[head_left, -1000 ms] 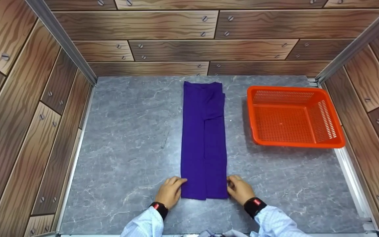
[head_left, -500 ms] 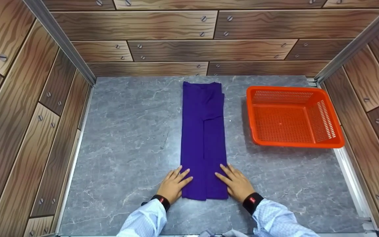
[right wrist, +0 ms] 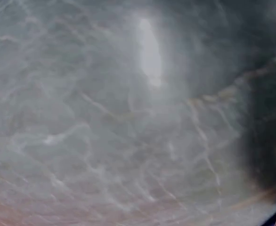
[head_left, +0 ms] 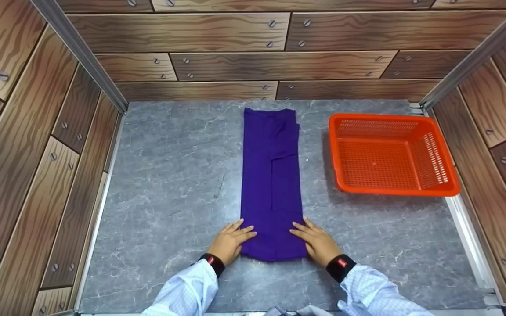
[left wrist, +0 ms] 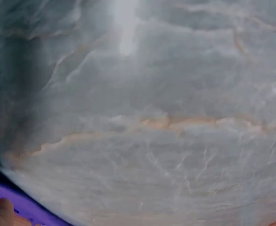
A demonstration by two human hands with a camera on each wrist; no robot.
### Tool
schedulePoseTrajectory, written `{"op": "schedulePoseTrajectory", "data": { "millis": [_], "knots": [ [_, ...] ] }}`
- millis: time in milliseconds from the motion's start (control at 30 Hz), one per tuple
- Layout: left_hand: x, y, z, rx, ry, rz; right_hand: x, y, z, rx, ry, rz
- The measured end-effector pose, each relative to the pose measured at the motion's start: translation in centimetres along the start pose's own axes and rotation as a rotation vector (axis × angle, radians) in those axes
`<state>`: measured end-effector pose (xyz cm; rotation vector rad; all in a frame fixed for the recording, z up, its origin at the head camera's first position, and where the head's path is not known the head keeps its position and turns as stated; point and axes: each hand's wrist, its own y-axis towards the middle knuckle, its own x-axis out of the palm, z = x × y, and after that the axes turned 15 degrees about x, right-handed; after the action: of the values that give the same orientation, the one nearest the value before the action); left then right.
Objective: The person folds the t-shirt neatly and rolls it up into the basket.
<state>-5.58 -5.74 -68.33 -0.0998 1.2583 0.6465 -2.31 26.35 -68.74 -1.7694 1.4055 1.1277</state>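
A purple T-shirt (head_left: 257, 175), folded lengthwise into a long strip, lies on the grey marbled table. What looks like a short sleeve is tucked over its far right part. At the near left edge, my left hand (head_left: 231, 239) holds the cloth, fingers spread on top and thumb hidden. My right hand (head_left: 322, 242) does the same on the near right edge. Between them the near hem curves and looks slightly raised. Low in the left wrist view, fingertips (left wrist: 0, 212) lie against the purple cloth. The right wrist view shows mostly blurred tabletop.
An orange perforated plastic basket (head_left: 376, 164) with nothing in it stands at the right of the table (head_left: 169, 184). Walls with a wood-plank print (head_left: 231, 33) enclose the left, back and right sides, with metal rails at the corners.
Both hands shifted from beside the near edges to fingers spread over the cloth. Since then the near hem has drawn slightly away from me and bowed. The basket stayed put.
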Motion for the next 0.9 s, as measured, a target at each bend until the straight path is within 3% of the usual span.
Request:
{"op": "schedulePoseTrajectory", "data": {
  "millis": [167,300,433,700,800,900],
  "knots": [
    [-0.8,0.0,0.2,-0.007,-0.068,0.036,-0.6,-0.3,-0.3,-0.010,0.040,-0.020],
    [-1.2,0.2,0.3,-0.051,-0.101,0.049,-1.0,-0.5,-0.7,0.047,0.094,-0.040],
    [-1.5,0.9,0.2,-0.128,-0.175,0.108,-1.3,-0.2,-1.2,0.138,0.198,-0.028],
    [-2.5,3.6,-0.7,-0.336,-0.319,0.264,-1.6,2.5,-1.7,0.246,0.424,0.089],
    [-2.7,4.6,-1.3,-0.384,-0.376,0.305,-2.0,3.8,-2.0,0.302,0.532,0.072],
    [-2.9,5.6,-2.0,-0.422,-0.496,0.351,-3.0,5.1,-2.8,0.403,0.661,0.022]
  ]
}}
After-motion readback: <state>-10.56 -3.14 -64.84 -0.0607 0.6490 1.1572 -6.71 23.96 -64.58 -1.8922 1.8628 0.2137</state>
